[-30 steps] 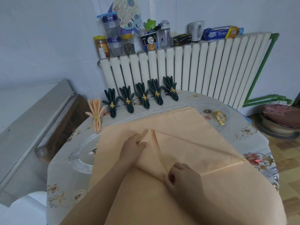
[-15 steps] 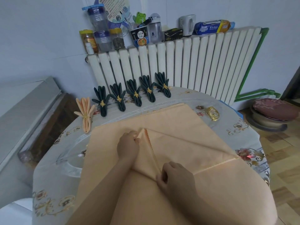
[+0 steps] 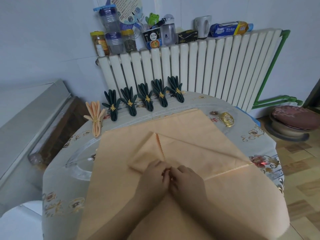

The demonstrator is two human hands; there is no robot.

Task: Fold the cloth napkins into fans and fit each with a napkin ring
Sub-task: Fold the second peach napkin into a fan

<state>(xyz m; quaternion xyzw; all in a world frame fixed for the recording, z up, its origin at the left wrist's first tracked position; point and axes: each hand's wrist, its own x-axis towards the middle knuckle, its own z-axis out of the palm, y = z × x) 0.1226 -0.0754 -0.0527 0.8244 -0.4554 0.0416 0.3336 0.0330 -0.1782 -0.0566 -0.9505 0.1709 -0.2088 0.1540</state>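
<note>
peach napkin: light, limp, creases easily | take hold at near folded edge | left hand, right hand: fingers pinching the fold

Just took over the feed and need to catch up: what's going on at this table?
A person is folding a peach napkin on the table. The left hand and right hand meet at its near fold, pinching the cloth. Five green fans and one peach fan already wear rings; spare gold rings wait at right.

Ringed fans behind spread napkin, loose rings at its right
</note>
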